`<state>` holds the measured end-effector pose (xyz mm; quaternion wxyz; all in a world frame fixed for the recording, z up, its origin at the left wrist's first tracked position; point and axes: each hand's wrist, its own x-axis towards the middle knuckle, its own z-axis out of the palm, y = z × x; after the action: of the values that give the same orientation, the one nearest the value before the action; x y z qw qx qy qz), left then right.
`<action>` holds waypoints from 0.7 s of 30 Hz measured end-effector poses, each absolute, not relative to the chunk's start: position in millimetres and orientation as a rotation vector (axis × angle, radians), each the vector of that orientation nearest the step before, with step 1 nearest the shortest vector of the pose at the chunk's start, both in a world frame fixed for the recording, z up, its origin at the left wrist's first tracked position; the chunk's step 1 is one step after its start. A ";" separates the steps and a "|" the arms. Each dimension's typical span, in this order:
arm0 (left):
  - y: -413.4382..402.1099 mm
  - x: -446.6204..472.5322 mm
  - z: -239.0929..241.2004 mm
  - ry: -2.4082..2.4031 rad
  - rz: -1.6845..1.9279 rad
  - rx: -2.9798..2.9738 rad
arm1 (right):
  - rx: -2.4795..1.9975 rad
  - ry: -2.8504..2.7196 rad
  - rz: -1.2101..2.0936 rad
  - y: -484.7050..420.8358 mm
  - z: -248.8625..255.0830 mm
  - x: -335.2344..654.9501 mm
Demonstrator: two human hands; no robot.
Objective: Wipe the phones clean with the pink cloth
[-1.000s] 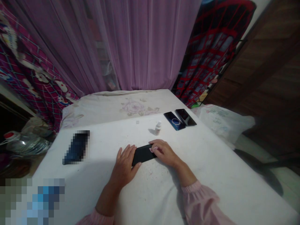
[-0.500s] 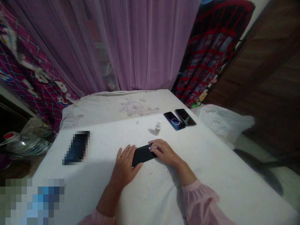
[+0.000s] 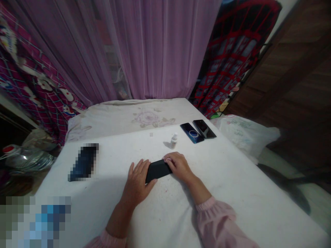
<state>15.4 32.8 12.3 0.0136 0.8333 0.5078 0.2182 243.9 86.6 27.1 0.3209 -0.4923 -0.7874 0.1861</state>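
A black smartphone (image 3: 158,170) lies face up on the white-covered table in front of me. My left hand (image 3: 138,181) grips its left end, the thumb along the near edge and the fingers at the far side. At the phone's right end, my right hand (image 3: 179,166) has its fingers closed on a small pinkish cloth (image 3: 168,159), pressed near the far right corner of the screen. Most of the cloth is hidden under those fingers. Just beyond the right hand stands a small white bottle (image 3: 174,141).
Two more phones, one blue (image 3: 192,133) and one dark (image 3: 204,129), lie at the table's right edge. A blurred dark object (image 3: 84,162) rests on the left. A small pale square (image 3: 151,134) lies farther back. A large plastic bottle (image 3: 28,159) is beside the table.
My right hand has slid slightly toward the far right corner of the phone with the cloth. My left hand stays on the phone's left end.
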 end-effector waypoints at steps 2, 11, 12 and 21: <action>32.6 15.6 12.3 1.588 0.690 2.600 | -1.335 -2.057 0.442 87.2 26.0 240.3; 32.4 17.3 13.7 1.618 0.695 2.578 | -1.051 -2.124 0.693 81.1 35.0 264.1; 32.5 17.3 13.4 1.620 0.694 2.573 | -1.045 -2.129 0.702 80.5 35.6 265.3; 31.2 19.4 16.3 1.637 0.692 2.551 | -1.344 -2.041 0.455 86.5 26.6 240.0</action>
<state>19.4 31.2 16.3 0.0160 0.8204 0.5264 0.2226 240.0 86.5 26.6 0.3222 -0.5118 -0.7773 0.1733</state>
